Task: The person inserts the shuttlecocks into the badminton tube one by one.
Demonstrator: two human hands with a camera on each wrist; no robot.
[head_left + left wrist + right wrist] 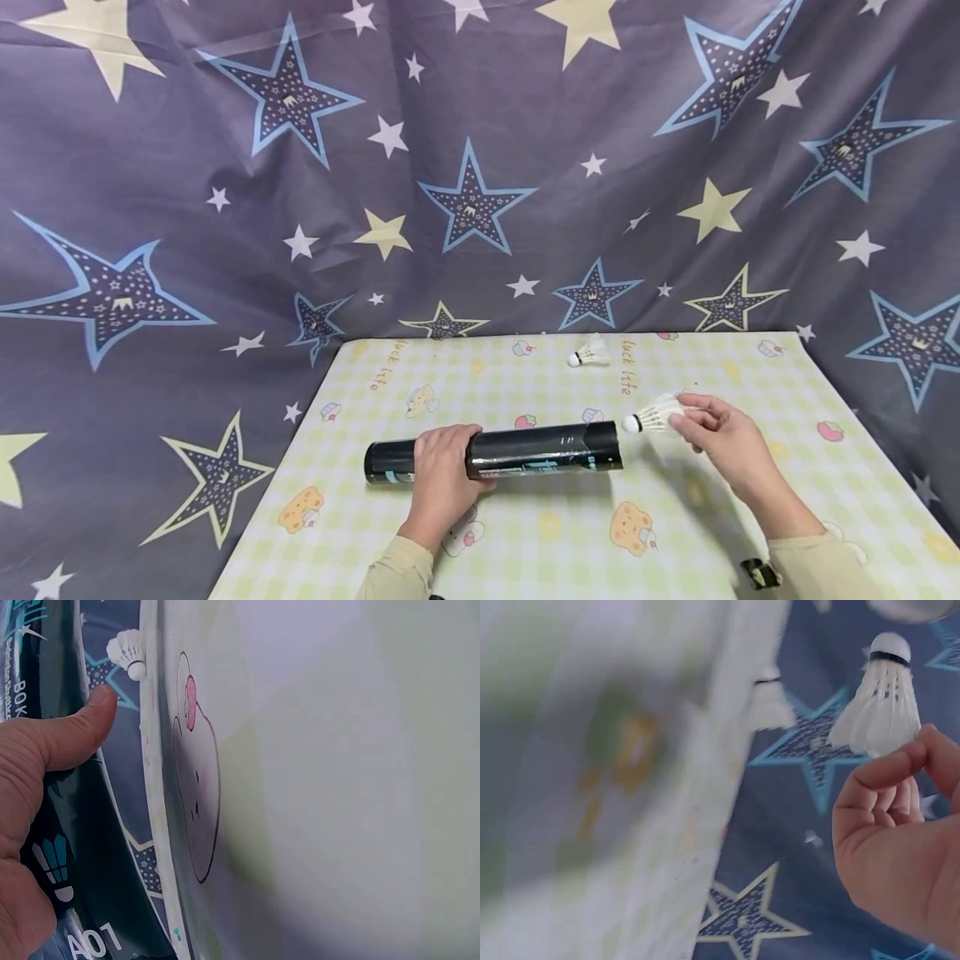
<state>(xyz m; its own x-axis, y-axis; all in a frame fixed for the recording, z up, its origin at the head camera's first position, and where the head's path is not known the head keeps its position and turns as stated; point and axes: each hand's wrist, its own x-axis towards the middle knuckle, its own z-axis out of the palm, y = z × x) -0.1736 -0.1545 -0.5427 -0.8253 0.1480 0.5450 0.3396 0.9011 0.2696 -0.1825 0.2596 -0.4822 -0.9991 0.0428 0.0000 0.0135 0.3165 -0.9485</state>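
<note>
My left hand [444, 479] grips a long black shuttlecock tube [540, 452] around its body, left of the middle. The tube lies sideways over the table, and in the left wrist view its side [90, 900] shows "A01" and a shuttlecock print. Thumb and fingers of my right hand [731, 442] pinch a white shuttlecock [654, 414] by the feather edge. Its cork head points left, a short distance from the tube's right end. In the right wrist view the held shuttlecock [885, 697] shows a black band below its white cork.
A second shuttlecock [590, 352] lies near the table's back edge, cork to the left. The table [547, 567] wears a pale green checked cloth with cartoon prints. A dark star-patterned curtain [480, 108] hangs behind and on both sides.
</note>
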